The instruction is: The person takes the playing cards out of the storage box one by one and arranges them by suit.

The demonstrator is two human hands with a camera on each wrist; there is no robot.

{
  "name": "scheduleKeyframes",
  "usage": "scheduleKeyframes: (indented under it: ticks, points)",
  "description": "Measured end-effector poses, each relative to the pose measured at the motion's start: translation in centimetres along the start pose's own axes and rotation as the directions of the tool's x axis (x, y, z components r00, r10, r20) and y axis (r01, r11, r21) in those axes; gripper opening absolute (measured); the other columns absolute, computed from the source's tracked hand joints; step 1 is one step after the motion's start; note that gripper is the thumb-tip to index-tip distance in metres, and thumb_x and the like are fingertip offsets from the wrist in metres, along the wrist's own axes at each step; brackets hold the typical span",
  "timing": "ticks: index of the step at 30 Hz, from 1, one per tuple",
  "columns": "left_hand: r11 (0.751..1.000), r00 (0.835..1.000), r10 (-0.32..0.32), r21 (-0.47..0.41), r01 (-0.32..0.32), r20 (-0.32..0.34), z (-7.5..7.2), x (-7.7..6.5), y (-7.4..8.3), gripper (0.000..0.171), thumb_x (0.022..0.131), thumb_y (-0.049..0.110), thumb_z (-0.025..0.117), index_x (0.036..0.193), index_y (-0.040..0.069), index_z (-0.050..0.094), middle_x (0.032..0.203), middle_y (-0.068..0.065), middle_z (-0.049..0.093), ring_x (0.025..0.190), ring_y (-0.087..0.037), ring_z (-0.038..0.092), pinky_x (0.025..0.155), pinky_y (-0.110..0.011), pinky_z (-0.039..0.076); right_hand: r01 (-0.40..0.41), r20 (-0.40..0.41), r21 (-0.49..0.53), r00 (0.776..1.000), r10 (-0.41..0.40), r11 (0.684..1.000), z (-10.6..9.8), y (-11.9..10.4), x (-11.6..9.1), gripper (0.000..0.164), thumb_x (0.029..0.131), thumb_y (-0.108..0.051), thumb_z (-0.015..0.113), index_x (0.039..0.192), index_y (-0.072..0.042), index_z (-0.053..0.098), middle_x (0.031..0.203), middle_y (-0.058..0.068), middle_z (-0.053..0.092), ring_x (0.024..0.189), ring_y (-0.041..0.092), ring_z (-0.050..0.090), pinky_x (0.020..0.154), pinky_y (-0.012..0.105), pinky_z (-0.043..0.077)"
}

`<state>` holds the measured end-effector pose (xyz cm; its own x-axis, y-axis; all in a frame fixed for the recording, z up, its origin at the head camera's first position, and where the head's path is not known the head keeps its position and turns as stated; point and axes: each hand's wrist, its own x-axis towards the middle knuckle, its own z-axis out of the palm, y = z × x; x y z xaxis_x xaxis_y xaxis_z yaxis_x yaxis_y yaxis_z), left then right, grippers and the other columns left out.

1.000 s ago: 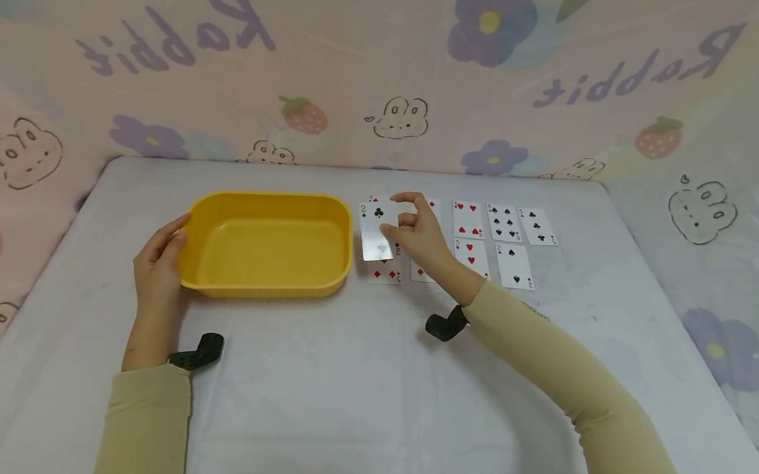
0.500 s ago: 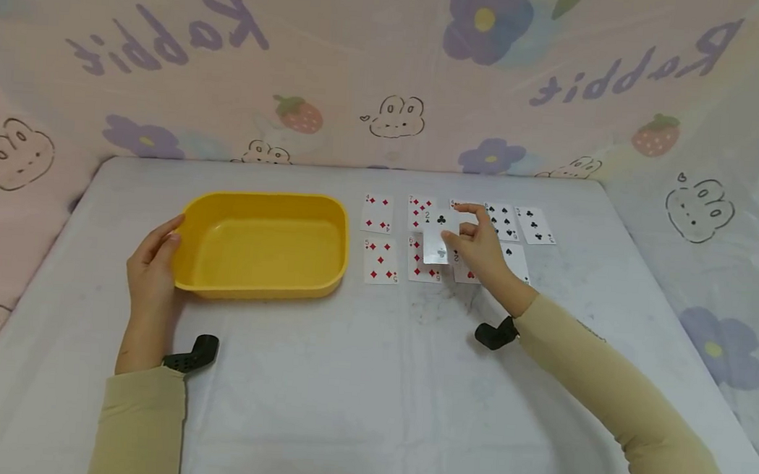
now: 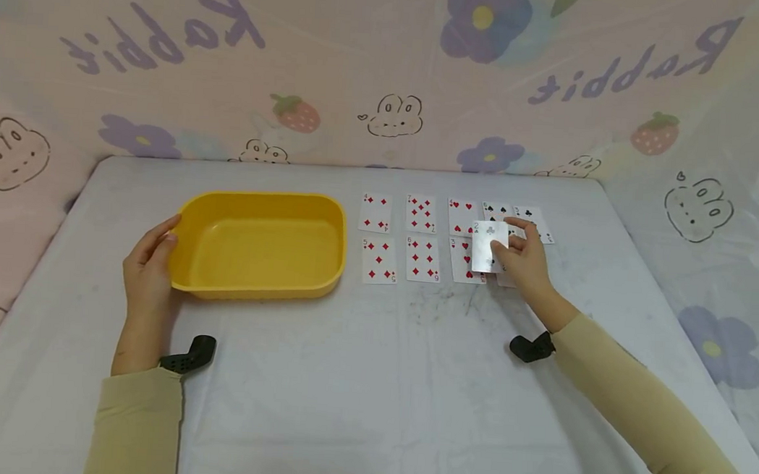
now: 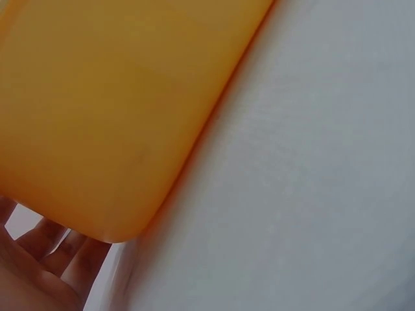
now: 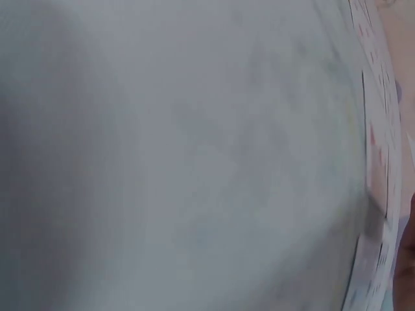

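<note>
My right hand (image 3: pixel 526 264) pinches a two of clubs playing card (image 3: pixel 485 254) between thumb and fingers, face up. In the head view the card overlaps the three of hearts (image 3: pixel 459 250) and the lower part of a spade card (image 3: pixel 497 209). Behind my right hand, a card at the end of the near row is mostly hidden. My left hand (image 3: pixel 149 263) touches the left end of a yellow plastic tray (image 3: pixel 255 292), its fingers against the outer wall. In the left wrist view, the fingers (image 4: pixel 84 262) reach up to the tray's corner.
Two rows of face-up cards lie right of the tray, among them the four of diamonds (image 3: pixel 375 213), seven of diamonds (image 3: pixel 421 215), five of diamonds (image 3: pixel 379 260), six of diamonds (image 3: pixel 423 259) and four of hearts (image 3: pixel 462 207). A white cloth (image 3: pixel 344 394) covers the table; a patterned curtain (image 3: pixel 338 68) hangs behind.
My right hand has carried the two of clubs rightward, from over the diamond cards beside the tray to over the heart and spade cards. The left hand stays at the tray.
</note>
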<state>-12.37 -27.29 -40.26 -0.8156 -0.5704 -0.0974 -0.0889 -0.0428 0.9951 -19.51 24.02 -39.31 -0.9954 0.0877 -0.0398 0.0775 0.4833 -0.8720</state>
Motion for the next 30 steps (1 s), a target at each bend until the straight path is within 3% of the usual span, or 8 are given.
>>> scheduleKeyframes:
  ticks: [3,5,15,22,27,30]
  points:
    - [1.0,1.0,0.008,-0.026,-0.008,0.0,0.0,0.1,-0.1,0.03,0.099,0.016,0.051,0.124,0.02,0.067,0.125,0.01,0.061,0.119,-0.007,0.045,0.094,-0.005,0.04,-0.038,-0.05,-0.047,0.998,0.036,0.998,-1.3,1.0,0.0,0.056,0.095,-0.017,0.056,0.145,-0.01,0.032,0.07,-0.014,0.05,0.05,-0.001,0.039,0.048,0.018,0.036]
    - [0.999,1.0,0.005,-0.046,-0.004,0.002,0.0,0.1,-0.1,0.03,0.098,0.016,0.052,0.123,0.02,0.067,0.124,0.01,0.061,0.119,-0.007,0.045,0.094,-0.006,0.04,-0.063,-0.086,-0.073,0.995,0.057,0.995,-2.1,1.5,0.1,0.055,0.095,-0.017,0.056,0.145,-0.011,0.033,0.07,-0.012,0.049,0.048,0.0,0.035,0.048,0.019,0.035]
    - [0.999,1.0,-0.006,-0.052,0.006,0.005,0.0,0.0,0.0,0.03,0.099,0.016,0.051,0.124,0.02,0.066,0.128,0.01,0.06,0.124,-0.009,0.044,0.1,-0.008,0.037,-0.174,-0.16,-0.17,0.976,0.147,0.97,-4.9,3.2,0.6,0.058,0.095,-0.019,0.054,0.149,-0.014,0.031,0.081,-0.001,0.05,0.056,0.002,0.042,0.051,0.02,0.038]
    - [0.999,1.0,-0.005,-0.043,0.005,0.004,0.1,0.0,-0.1,0.03,0.099,0.016,0.051,0.124,0.02,0.066,0.128,0.01,0.06,0.123,-0.009,0.044,0.098,-0.007,0.039,-0.233,-0.167,-0.235,0.966,0.196,0.944,-6.9,4.5,0.5,0.059,0.095,-0.022,0.052,0.15,-0.014,0.031,0.087,0.004,0.046,0.063,0.005,0.042,0.051,0.021,0.039]
    - [0.998,1.0,-0.017,-0.058,0.017,0.007,0.1,0.0,-0.1,0.03,0.099,0.016,0.052,0.124,0.02,0.066,0.129,0.009,0.06,0.124,-0.008,0.044,0.101,-0.008,0.037,-0.207,-0.14,-0.245,0.974,0.177,0.947,-7.9,5.5,0.4,0.059,0.094,-0.02,0.055,0.148,-0.009,0.034,0.078,-0.005,0.048,0.06,0.002,0.042,0.051,0.019,0.039]
    - [0.999,1.0,-0.011,-0.031,0.011,0.007,0.0,0.0,0.0,0.03,0.099,0.017,0.051,0.125,0.021,0.066,0.131,0.009,0.059,0.125,-0.008,0.043,0.103,-0.009,0.035,-0.197,-0.122,-0.251,0.978,0.171,0.948,-8.0,5.6,0.2,0.059,0.093,-0.019,0.056,0.147,-0.007,0.035,0.084,-0.003,0.051,0.064,0.0,0.044,0.053,0.016,0.041]
